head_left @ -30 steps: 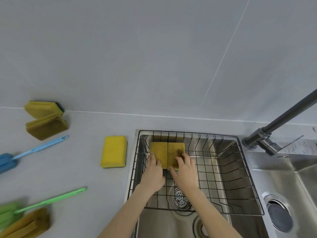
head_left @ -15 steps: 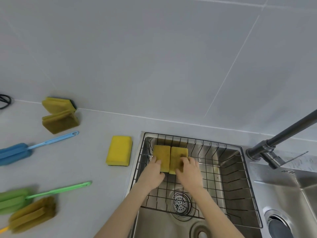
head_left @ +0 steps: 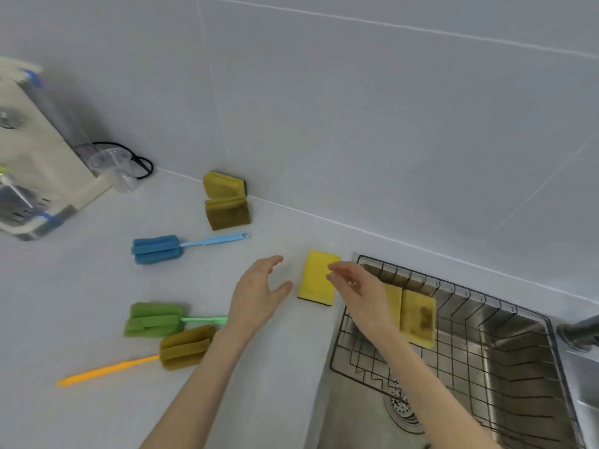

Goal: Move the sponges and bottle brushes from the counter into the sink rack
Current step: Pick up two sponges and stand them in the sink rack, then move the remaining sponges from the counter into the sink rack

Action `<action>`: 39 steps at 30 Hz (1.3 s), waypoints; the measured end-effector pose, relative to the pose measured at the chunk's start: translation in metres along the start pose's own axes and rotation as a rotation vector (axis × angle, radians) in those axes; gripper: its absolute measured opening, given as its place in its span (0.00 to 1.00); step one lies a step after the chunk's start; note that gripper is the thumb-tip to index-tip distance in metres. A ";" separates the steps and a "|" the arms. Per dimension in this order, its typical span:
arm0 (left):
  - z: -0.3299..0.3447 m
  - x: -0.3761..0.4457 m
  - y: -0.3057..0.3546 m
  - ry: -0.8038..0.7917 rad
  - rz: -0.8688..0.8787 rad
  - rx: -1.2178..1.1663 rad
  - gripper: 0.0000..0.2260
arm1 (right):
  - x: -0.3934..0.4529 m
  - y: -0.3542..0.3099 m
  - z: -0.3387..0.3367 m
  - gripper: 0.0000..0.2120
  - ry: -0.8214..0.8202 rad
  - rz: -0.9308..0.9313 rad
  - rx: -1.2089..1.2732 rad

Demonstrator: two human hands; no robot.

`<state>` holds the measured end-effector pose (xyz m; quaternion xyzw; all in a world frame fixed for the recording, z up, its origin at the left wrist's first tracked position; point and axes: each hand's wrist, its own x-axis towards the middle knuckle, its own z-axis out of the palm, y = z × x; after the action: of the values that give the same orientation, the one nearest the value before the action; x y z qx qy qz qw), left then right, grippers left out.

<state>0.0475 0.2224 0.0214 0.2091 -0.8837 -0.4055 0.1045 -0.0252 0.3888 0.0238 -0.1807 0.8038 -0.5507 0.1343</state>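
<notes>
Home kitchen, I'd say. Stainless sink (head_left: pixel 515 332) set into a pale table (head_left: pixel 81 416), black wire rack (head_left: pixel 470 361) sitting in it, drain strainer (head_left: pixel 402 406) at the bottom, faucet base (head_left: pixel 580 332) at right. Grey tiled wall (head_left: pixel 356 124) behind. Cream countertop appliance (head_left: pixel 35 163) with a clear cup (head_left: pixel 113 170) and black cord (head_left: pixel 139 163) at left. Dish sponges (head_left: pixel 227 199) and foam bottle brushes (head_left: pixel 155 249) lie about.

On your white counter (head_left: pixel 81 319) lie a bright yellow sponge (head_left: pixel 317 278) just beside the sink edge, two worn sponges (head_left: pixel 227 200) by the wall, a blue brush (head_left: pixel 181 246), a green brush (head_left: pixel 155 319) and an orange-handled brush (head_left: pixel 162 353). At far left stand a clear cup (head_left: pixel 113 170) and what appears to be a cream appliance (head_left: pixel 35 163).
</notes>
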 end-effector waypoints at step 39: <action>-0.073 0.109 -0.148 -0.457 0.043 0.473 0.27 | 0.201 -0.015 0.163 0.13 0.282 0.278 -0.128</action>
<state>0.0185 0.0371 -0.0424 0.1125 -0.9581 -0.2233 -0.1396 -0.1362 0.1596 -0.0240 0.0024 0.8652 -0.4945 0.0835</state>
